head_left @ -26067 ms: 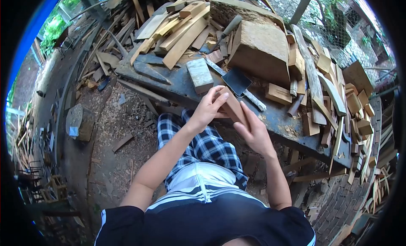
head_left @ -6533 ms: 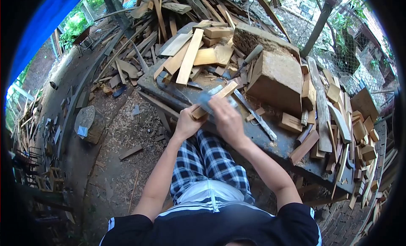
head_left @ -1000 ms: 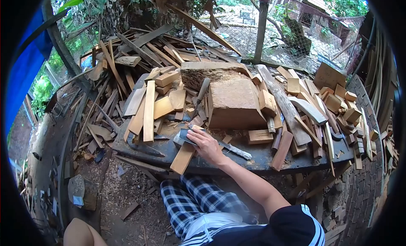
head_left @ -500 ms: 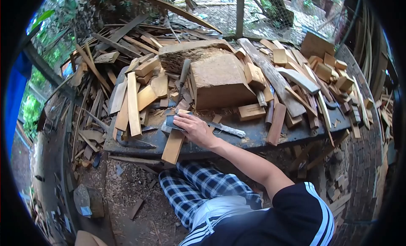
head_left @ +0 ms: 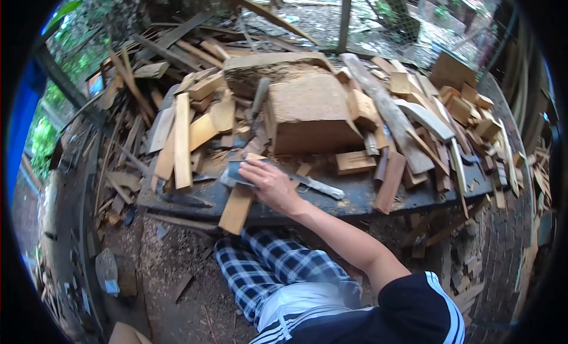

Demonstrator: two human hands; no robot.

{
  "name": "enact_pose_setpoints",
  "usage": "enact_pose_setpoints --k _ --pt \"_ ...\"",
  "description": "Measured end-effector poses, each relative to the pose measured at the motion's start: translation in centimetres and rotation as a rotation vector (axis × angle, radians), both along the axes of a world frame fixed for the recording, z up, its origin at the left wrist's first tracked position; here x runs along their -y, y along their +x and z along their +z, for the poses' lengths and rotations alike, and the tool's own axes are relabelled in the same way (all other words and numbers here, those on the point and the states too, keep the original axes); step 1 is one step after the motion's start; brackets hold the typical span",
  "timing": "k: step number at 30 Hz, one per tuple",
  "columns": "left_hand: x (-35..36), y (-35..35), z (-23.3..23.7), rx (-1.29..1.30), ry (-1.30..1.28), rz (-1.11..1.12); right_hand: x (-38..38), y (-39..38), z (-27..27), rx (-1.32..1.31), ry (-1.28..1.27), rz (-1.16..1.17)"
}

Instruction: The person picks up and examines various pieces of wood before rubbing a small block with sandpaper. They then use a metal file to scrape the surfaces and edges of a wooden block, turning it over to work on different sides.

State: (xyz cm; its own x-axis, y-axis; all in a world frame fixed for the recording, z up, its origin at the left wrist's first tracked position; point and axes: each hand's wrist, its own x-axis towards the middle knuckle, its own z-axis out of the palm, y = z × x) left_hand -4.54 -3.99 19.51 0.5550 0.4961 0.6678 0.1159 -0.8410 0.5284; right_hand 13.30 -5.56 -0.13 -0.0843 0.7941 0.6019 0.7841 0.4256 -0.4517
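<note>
Plank [head_left: 235, 209] lies at the desk [head_left: 361, 201] edge under the blade [head_left: 232, 173]; your right hand [head_left: 269, 185] covers both, fingers bent, grip unclear. Next move probably needs a firm hold.

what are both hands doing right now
Left hand: not in view.
Right hand: lying palm down over the plank and cleaver; whether it grips either cannot be told.

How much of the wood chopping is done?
Done: many cut pieces are piled on the bench. In hand: the right hand rests on a plank and the dark blade. Left: that plank looks whole, overhanging the bench edge, so it is probably unfinished.
</note>
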Motion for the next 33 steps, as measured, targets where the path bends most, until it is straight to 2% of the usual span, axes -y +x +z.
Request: enact_pose_setpoints --k 5,11,12,13,14,16,17,19,20,22,23,24,26,27,28,30,32,33 --pt "2.3 -4.9 1.4 -0.069 -0.019 0.199 0.0 0.1 -0.1 -0.048 -0.022 0.016" --pt "7.1 -6.6 1.7 -0.082 -0.065 0.389 0.0 0.0 0.4 -0.040 -0.060 0.027" --pt "5.0 -4.9 -4.8 -0.151 -0.007 0.353 -0.1 0.0 0.4 -0.038 -0.057 0.043" --pt "4.4 -4.4 -10.3 -0.297 -0.168 0.424 0.0 0.0 0.5 0.014 -0.063 0.011" --pt "4.6 -3.9 -14.2 -0.460 -0.217 0.553 0.0 0.0 0.6 0.067 -0.067 -0.024" --pt "4.3 -3.4 -19.7 -0.358 -0.309 0.560 0.0 -0.5 0.9 0.070 -0.084 -0.028" --pt "4.2 -2.7 -19.7 -0.357 -0.309 0.565 -0.1 -0.8 0.9 0.077 -0.075 -0.079" --pt "3.9 -1.6 -19.7 -0.130 -0.450 0.495 0.2 -2.1 1.1 0.064 -0.040 -0.157" --pt "3.7 -1.8 -19.9 -0.132 -0.449 0.491 0.9 -2.6 1.2 0.067 -0.035 -0.051" --pt "3.1 -2.2 -20.7 -0.220 -0.700 0.492 3.3 -4.5 1.7 0.099 0.020 0.191" --pt "3.4 -2.4 -21.1 -0.124 -0.599 0.414 3.7 -4.7 1.7 0.113 0.040 0.219" --pt "3.3 -2.1 -20.6 -0.133 -0.601 0.395 3.0 -4.0 1.5 0.111 0.035 0.199" --pt "3.9 -1.3 -19.3 -0.058 -0.481 0.538 0.1 -0.9 1.4 0.077 0.019 0.107" --pt "3.8 -1.3 -19.3 -0.055 -0.520 0.508 -1.1 0.5 2.3 0.094 -0.021 -0.006" --pt "3.9 -1.3 -19.4 -0.055 -0.523 0.500 -2.4 0.6 1.7 0.027 0.084 -0.098" --pt "3.1 -1.5 -19.4 -0.047 -0.384 0.443 -1.7 -0.6 1.3 -0.005 0.014 -0.047" --pt "3.5 -1.3 -18.6 -0.072 -0.575 0.461 1.3 -3.4 1.8 -0.025 -0.023 0.071" --pt "3.7 -1.5 -20.2 -0.013 -0.656 0.405 2.8 -4.1 1.6 0.017 -0.019 0.175"
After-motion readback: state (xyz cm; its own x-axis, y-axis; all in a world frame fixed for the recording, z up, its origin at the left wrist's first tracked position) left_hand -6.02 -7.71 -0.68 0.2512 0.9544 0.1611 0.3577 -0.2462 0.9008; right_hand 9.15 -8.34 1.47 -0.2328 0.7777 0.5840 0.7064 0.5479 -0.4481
